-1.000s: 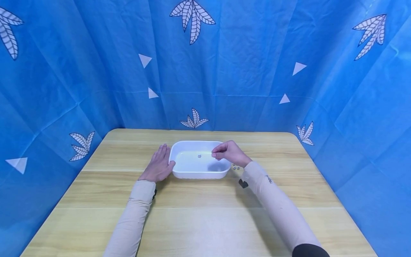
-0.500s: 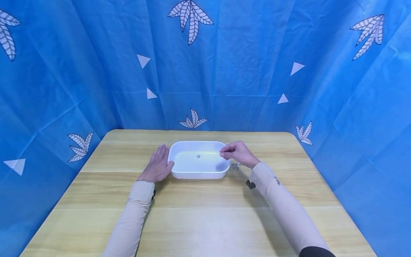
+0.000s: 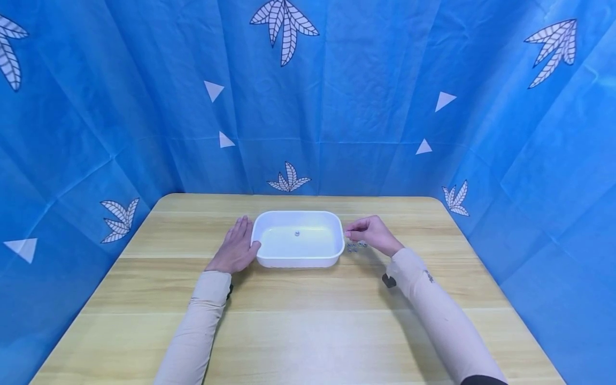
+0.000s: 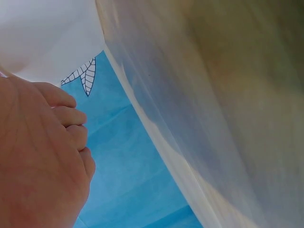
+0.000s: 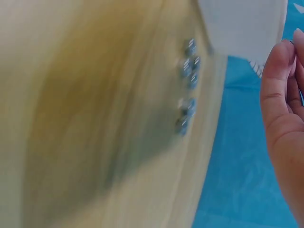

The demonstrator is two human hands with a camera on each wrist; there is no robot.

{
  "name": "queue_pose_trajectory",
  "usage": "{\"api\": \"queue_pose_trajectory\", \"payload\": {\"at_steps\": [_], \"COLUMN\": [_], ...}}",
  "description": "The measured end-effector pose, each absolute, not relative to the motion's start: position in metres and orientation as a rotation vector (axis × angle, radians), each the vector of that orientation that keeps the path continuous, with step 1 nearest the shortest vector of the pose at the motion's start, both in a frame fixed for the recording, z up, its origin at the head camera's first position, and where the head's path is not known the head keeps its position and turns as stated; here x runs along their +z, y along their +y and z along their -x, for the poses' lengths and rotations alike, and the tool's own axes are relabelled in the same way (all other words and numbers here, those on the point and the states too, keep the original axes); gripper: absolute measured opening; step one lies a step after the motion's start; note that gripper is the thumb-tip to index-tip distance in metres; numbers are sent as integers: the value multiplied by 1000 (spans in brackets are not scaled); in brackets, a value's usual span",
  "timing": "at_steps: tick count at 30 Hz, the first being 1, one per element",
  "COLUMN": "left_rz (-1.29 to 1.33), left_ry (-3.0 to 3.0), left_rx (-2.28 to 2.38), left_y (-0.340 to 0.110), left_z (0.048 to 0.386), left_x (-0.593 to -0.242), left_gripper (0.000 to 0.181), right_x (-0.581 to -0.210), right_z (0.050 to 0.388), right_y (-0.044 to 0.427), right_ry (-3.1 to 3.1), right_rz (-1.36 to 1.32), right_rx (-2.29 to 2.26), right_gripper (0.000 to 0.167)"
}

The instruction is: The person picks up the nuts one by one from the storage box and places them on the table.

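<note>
A white rectangular tray (image 3: 298, 262) stands on the wooden table, with one small metal nut (image 3: 297, 233) on its floor. My left hand (image 3: 235, 247) lies against the tray's left side, fingers straight and thumb at the rim. Just beyond the tray's right rim, my right hand (image 3: 371, 233) is raised with thumb and index finger pinched together. A tiny metallic bit, apparently a nut (image 5: 291, 41), shows at those fingertips in the right wrist view; most of it is hidden. Beneath that hand, several loose nuts (image 5: 189, 107) sit on the table, blurred.
The light wooden table (image 3: 298, 331) has rounded far corners. A blue curtain (image 3: 375, 107) with leaf and triangle prints hangs behind it and along both sides. A black strap piece (image 3: 389, 280) hangs under the right sleeve.
My right hand has moved right, from above the tray's inside to outside its right rim, still pinching. My left hand stays at the tray's left side. The nut in the tray has stayed put.
</note>
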State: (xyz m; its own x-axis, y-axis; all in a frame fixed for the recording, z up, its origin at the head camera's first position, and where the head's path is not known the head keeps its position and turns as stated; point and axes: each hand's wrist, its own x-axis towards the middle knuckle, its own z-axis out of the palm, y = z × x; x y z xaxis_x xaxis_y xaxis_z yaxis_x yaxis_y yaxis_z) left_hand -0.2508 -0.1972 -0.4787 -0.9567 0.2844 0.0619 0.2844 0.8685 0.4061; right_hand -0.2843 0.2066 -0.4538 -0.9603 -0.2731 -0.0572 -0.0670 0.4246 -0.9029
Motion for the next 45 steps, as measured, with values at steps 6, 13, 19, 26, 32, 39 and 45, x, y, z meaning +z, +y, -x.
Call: {"api": "queue_pose_trajectory", "payload": {"at_steps": [6, 13, 19, 26, 32, 39, 45], "left_rz": [459, 455, 450, 446, 448, 449, 445], "left_ry": [-3036, -3037, -3048, -3044, -3049, -3044, -3049], "left_rx": [-672, -669, -666, -653, -648, -660, -656], "left_y": [-197, -197, -197, -197, -196, -196, -197], "left_z": [250, 250, 249, 250, 251, 251, 251], "left_x": [-479, -478, -477, -478, -479, -477, -478], "left_gripper": [72, 72, 73, 73, 74, 73, 73], "right_x": [-468, -480, -486, -485, -486, -486, -487], "right_z": [281, 275, 273, 271, 270, 268, 268], "right_y": [222, 234, 238, 236, 236, 238, 238], "right_ry": [2522, 2580, 2558, 2568, 2610, 2647, 2658], "right_rz": [217, 222, 199, 192, 237, 233, 224], "right_rx": [-1487, -1401, -1383, -1351, -1281, -1238, -1221], "right_gripper": [30, 23, 19, 19, 17, 16, 16]}}
